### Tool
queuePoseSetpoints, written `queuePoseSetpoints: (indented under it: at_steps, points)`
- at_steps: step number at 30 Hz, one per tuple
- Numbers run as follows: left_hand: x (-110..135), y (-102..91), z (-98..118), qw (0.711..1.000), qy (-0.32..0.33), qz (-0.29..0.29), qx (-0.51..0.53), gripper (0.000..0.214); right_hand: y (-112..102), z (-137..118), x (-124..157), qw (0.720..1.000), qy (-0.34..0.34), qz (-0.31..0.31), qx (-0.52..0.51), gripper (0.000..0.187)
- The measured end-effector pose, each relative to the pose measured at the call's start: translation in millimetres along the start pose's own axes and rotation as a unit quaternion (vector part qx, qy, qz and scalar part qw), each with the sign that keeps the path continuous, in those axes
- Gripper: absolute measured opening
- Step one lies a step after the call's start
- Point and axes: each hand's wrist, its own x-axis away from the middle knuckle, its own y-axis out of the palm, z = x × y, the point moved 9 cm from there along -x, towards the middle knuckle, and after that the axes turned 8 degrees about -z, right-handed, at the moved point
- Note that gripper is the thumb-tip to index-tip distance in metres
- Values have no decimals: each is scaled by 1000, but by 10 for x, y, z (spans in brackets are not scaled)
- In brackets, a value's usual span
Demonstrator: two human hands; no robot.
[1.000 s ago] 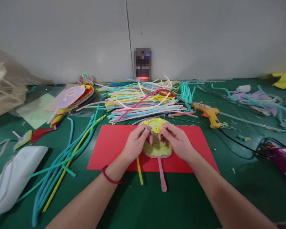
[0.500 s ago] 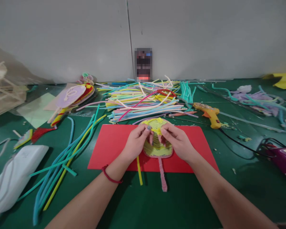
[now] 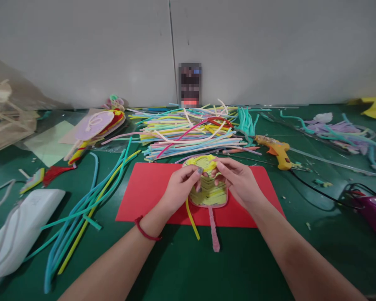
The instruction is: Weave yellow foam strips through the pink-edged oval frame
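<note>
- head view: my left hand (image 3: pixel 183 184) is over the red sheet (image 3: pixel 150 192), thumb and fingers pinched on a yellow strip (image 3: pixel 209 166).
- my right hand (image 3: pixel 238 179) is also over the sheet, fingertips gripping the strip's other side.
- the fan (image 3: pixel 208 196) lies on the sheet, under and between my hands; its pink handle (image 3: pixel 213 232) sticks out past the sheet's near edge.
- a yellow length (image 3: pixel 193 221) runs from below my left hand over that same edge; i can't tell whether it joins the strip.
- just beyond the sheet's far edge lies a pile of sticks (image 3: pixel 188 140).
- right of the sheet, towards its far corner, is the yellow glue gun (image 3: pixel 278 152).
- left of the sheet lie loose sticks (image 3: pixel 81 217) and, further out, a white box (image 3: pixel 34 225).
- beyond the sheet's far left corner is a lilac fan (image 3: pixel 94 124).
</note>
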Motion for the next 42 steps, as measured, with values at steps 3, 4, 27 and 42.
queuePoseSetpoints:
  at_steps: [3, 4, 27, 42]
  points:
    - [20, 61, 33, 1000, 9, -22, -19, 22, 17, 10, 7, 1000, 12, 2, -12, 21]
    - [27, 83, 45, 999, 11, -33, -25, 22, 5, 11, 8, 1000, 12, 8, -9, 21]
    - [8, 55, -114, 972, -28, -43, 229, 24, -79, -4, -9, 996, -11, 45, 78, 25]
    - [-9, -143, -181, 915, -5, 70, 397, 22, 427, 186, 184, 965, 140, -182, 126, 22]
